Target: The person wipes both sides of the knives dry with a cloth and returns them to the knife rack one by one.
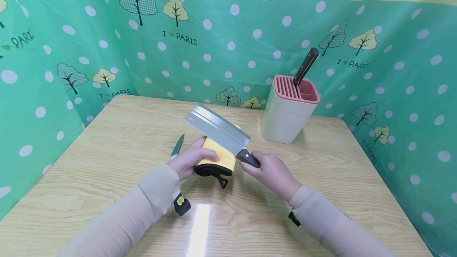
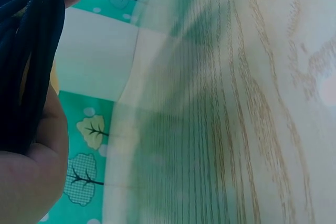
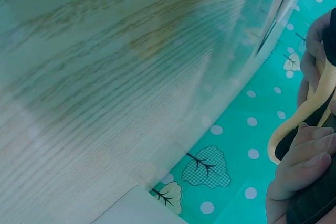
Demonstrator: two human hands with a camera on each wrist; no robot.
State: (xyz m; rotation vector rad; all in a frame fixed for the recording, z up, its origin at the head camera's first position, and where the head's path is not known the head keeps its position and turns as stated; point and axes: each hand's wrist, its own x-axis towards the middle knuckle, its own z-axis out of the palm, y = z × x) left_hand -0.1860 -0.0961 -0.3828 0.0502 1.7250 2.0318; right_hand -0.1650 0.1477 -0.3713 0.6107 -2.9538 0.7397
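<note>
My left hand (image 1: 191,158) grips a folded yellow cloth (image 1: 217,158) with black edging and a small black loop, the thumb over its near face. In the left wrist view the dark side of the cloth (image 2: 31,61) covers most of that hand. My right hand (image 1: 273,171) holds a cleaver (image 1: 221,130) by its black handle, its broad blade slanting up to the left across the cloth. Whether blade and cloth touch I cannot tell. Beneath my left forearm lies a knife (image 1: 177,146), green-looking blade pointing away, its middle hidden by the wrist.
A white knife block (image 1: 285,120) with a pink slotted top stands at the back right, a dark-handled knife (image 1: 306,66) upright in it. A small black object (image 1: 294,219) shows beside my right sleeve. The wooden table (image 1: 135,130) meets a green patterned curtain (image 1: 221,50) behind.
</note>
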